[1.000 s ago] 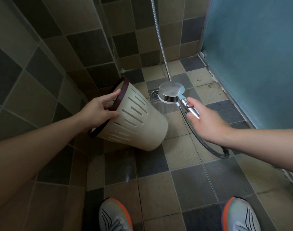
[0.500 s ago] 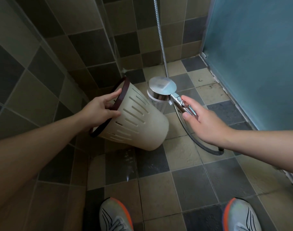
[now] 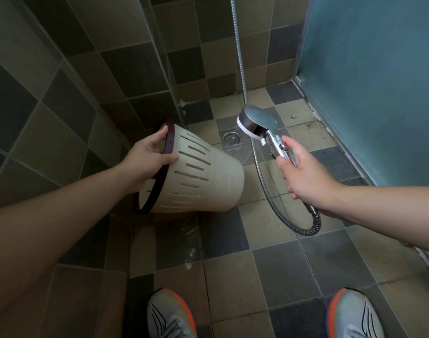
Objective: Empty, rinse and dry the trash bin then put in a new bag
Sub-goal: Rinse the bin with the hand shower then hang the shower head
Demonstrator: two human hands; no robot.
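- A person's left hand (image 3: pixel 145 158), left of the frame's centre, grips the dark brown rim of a cream plastic trash bin (image 3: pixel 203 176) with slotted sides, thumb on the outer wall and fingers curled over the rim.
- The bin is held off the floor and tipped on its side at mid-frame, its open mouth turned toward the tiled wall (image 3: pixel 62 81) at the left and its closed base pointing right.
- The right hand (image 3: pixel 306 176), right of centre, holds the chrome handle of a round silver shower head (image 3: pixel 256 123) with a white face ring; the fingers wrap the handle from below, the index finger lying along it.
- The shower head sits just above and to the right of the bin's base, apart from it, its face angled down and left.
- A ribbed metal hose (image 3: pixel 269 191) loops from under the right wrist at lower right, and a second stretch of it runs up to the top edge of the frame.
- A round metal floor drain (image 3: pixel 231 137) lies between bin and shower head, on a wet floor of beige and grey tiles (image 3: pixel 281 264).
- Water glistens on the tiles below the bin.
- A frosted blue-green panel (image 3: pixel 379 81) fills the upper right.
- Two grey sneakers with orange trim show at the bottom edge, one (image 3: pixel 170 315) at centre and one (image 3: pixel 352 315) to the right.
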